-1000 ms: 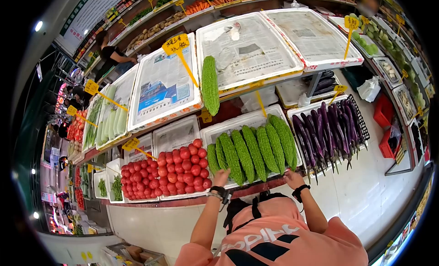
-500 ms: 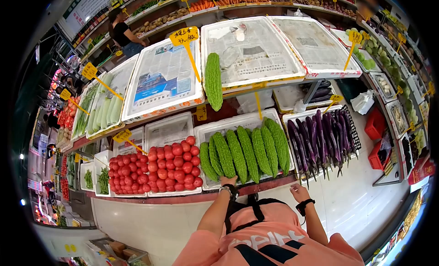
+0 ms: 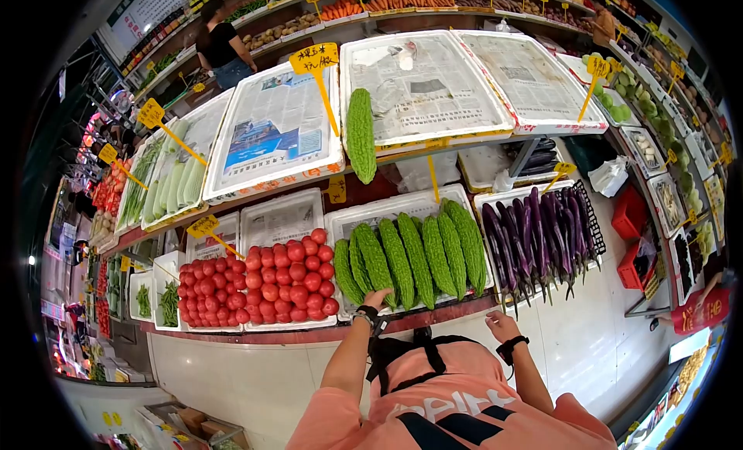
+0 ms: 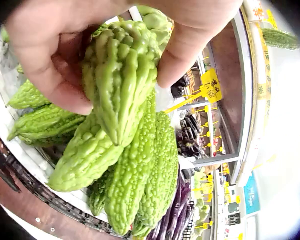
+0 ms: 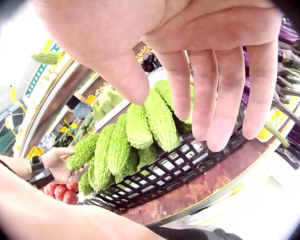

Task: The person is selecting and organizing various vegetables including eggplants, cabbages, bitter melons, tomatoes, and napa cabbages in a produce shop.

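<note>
A row of green bitter melons [image 3: 416,256] lies side by side in a white foam tray [image 3: 340,220]. My left hand [image 3: 377,298] is at the near end of the row's left part. In the left wrist view, its thumb and fingers grip one bitter melon [image 4: 121,80] around its near end, with the pointed tip toward the camera. That bitter melon [image 5: 82,151] also shows between the fingers in the right wrist view. My right hand [image 3: 501,325] hangs before the tray's right end, holding nothing, fingers extended and slightly bent in the right wrist view.
Tomatoes [image 3: 282,284] are stacked left of the bitter melons, and purple eggplants [image 3: 534,237] lie to the right. A black lattice edge [image 5: 182,167] runs along the tray's front. Above, a shelf holds newspaper-lined trays [image 3: 426,86] and a single bitter melon [image 3: 361,136] overhanging its edge.
My right hand has dropped back from the rightmost bitter melon. My left hand has come onto the near end of a bitter melon at the row's left. A person in red appears at far right.
</note>
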`<state>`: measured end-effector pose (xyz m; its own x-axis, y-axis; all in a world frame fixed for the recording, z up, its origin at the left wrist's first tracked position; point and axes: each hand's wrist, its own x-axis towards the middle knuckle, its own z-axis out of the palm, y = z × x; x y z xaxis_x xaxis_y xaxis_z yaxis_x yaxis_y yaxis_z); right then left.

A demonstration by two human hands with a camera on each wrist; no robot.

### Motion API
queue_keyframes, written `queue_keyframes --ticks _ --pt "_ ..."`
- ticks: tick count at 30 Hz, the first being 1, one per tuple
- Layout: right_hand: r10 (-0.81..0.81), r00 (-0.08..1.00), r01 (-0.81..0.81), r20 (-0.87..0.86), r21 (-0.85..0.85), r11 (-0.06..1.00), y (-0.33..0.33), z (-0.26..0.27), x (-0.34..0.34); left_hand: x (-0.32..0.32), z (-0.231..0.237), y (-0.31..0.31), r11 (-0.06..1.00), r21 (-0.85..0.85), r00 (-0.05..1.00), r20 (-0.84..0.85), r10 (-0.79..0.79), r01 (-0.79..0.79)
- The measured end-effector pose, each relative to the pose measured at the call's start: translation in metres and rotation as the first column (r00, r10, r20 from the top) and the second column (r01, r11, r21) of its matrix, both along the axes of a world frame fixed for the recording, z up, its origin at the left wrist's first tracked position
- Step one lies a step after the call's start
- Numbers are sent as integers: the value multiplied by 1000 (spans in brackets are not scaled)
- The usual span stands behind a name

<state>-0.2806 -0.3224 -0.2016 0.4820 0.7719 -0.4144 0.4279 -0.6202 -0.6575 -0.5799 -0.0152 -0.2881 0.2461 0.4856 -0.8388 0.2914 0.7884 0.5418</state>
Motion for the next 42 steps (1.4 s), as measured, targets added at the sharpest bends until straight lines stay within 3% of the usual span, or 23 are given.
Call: queue_keyframes --ticks 3,7,9,11,14,16,17,18,20,21,22,24,27,30,34,35,38,39,42 --pt "26 1000 -26 6 15 1000 5 -3 -2 3 2 8 999 -41 996 86 -13 17" --pt "33 999 -33 -5 19 999 7 -1 -7 19 66 3 960 260 952 -306 -23 107" --pt "45 999 -44 -6 45 998 7 -5 -8 -3 -24 31 957 290 983 -178 34 19" --pt "70 998 -70 0 81 994 9 -17 -7 1 47 22 957 180 974 53 222 -228" --pt "68 998 -67 -10 81 994 18 -5 -13 -46 45 32 978 154 976 188 108 -138" --pt "65 998 -63 -19 107 992 23 0 -15 -61 115 0 846 533 999 47 -4 -22" --pt "72 997 -69 -15 113 991 25 -1 -15 -69 139 -17 902 429 998 48 30 -48" --pt "79 997 -77 -14 117 990 26 -1 -17 -93 111 -24 863 502 986 167 -25 -64" --pt "132 991 -129 -3 170 977 43 29 -23 -109 170 -53 845 531 988 84 -131 66" --pt "159 987 -156 2 195 968 49 38 -26 -116 187 -65 845 528 979 118 -164 78" --pt "198 980 -194 20 300 934 53 16 -24 -122 201 -76 846 525 968 152 -197 90" --pt "207 977 -181 -60 287 941 78 59 -35 -131 220 -94 880 462 940 241 -243 109" --pt "291 912 -387 289 371 844 118 110 -49 -125 236 -114 930 353 895 375 -242 103" --pt "362 760 -592 540 345 728 148 156 -58 -105 236 -124 923 351 846 433 -311 159" --pt "348 568 -726 746 255 639 164 164 -59 -67 245 -128 901 383 792 477 -381 203" --pt "357 635 -695 686 305 651 164 173 -60 -61 242 -129 897 390 789 476 -389 207" --pt "186 834 -445 520 433 784 155 166 -59 -51 236 -127 902 399 785 501 -364 163" --pt "146 843 -417 519 457 786 152 166 -59 -49 236 -126 899 413 791 497 -356 145" --pt "86 957 -230 277 543 807 140 151 -67 -38 242 -121 884 457 808 480 -342 102"
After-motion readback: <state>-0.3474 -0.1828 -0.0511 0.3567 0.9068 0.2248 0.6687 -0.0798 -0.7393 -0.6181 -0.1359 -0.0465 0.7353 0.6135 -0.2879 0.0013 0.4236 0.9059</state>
